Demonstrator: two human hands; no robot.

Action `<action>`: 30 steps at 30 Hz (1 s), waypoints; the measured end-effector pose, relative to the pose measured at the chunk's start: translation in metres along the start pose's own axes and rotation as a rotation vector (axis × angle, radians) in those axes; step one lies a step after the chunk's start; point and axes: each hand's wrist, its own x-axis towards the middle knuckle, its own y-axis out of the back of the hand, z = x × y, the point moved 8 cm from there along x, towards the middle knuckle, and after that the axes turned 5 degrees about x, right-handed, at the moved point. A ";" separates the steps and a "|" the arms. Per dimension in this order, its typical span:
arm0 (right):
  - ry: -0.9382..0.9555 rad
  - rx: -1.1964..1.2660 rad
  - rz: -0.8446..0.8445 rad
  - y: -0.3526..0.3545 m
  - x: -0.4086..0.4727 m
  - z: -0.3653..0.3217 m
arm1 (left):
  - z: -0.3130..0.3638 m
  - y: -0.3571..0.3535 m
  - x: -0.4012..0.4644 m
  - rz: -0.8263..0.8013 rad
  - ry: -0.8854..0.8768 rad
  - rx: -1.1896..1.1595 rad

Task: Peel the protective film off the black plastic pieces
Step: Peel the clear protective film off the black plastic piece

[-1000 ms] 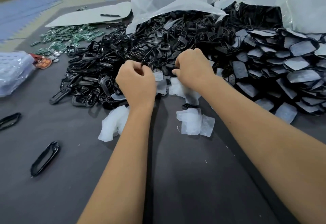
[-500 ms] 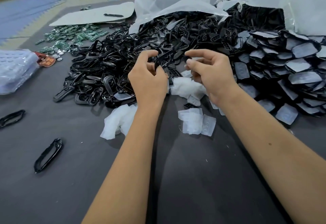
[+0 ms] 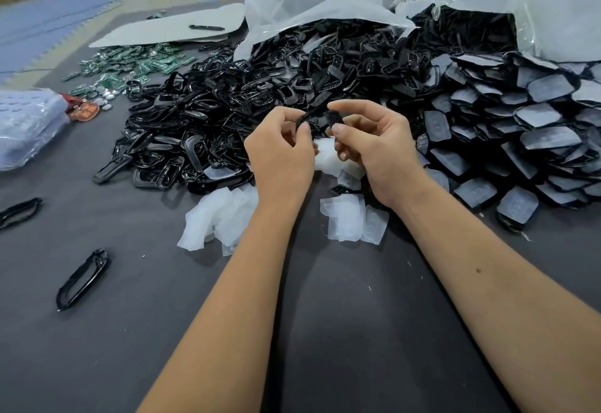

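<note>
On the bench [image 3: 325,331], the heap of frames [image 3: 227,113] lies left of the film-covered pieces [image 3: 527,126]; peeled films [image 3: 351,220] lie before both, circuit boards [image 3: 136,64] far left behind.

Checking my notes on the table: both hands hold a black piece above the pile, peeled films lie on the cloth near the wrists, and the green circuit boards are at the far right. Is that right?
One error: the head view shows the green circuit boards at the far left. Otherwise correct: both hands, left and right, hold a black piece, with peeled films near the wrists.
</note>
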 end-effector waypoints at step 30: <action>0.238 -0.385 0.302 0.011 -0.005 -0.009 | -0.008 -0.019 0.003 -0.166 0.020 -0.226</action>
